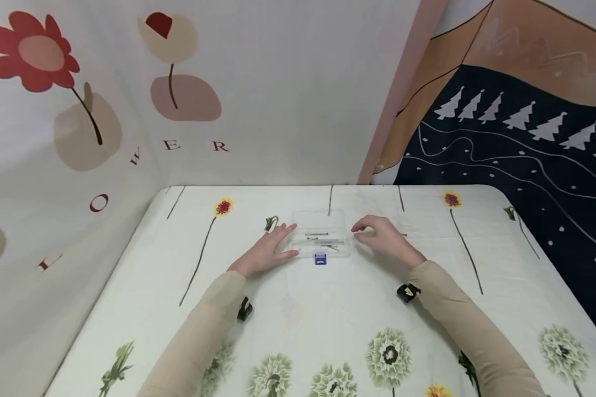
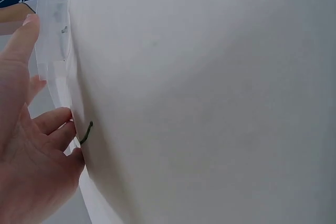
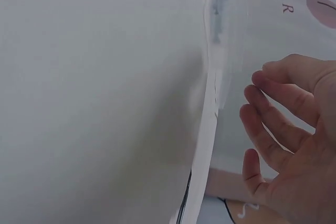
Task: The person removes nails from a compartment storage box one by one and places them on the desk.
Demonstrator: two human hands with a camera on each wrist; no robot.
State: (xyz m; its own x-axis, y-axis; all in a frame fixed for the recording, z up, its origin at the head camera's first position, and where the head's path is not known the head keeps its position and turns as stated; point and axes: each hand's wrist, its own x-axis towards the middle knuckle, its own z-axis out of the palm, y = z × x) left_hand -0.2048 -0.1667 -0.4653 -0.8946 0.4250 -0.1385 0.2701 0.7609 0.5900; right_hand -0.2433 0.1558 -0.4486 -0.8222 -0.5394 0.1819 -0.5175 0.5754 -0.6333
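A clear plastic box with a blue latch on its front lies on the cloth-covered table. Several thin metal screws or nails show inside it; their exact kind is too small to tell. My left hand is spread at the box's left side, and its thumb touches the box wall in the left wrist view. Just off the right side, apart from the box, my right hand hovers with loosely bent fingers. In the right wrist view, thumb and index fingertips come close together with nothing visible between them.
A white tablecloth with printed flowers covers the table. Past my right hand lies a small thin dark piece. Behind the table hangs a pale flower-print curtain, with a dark tree-print cloth at the right.
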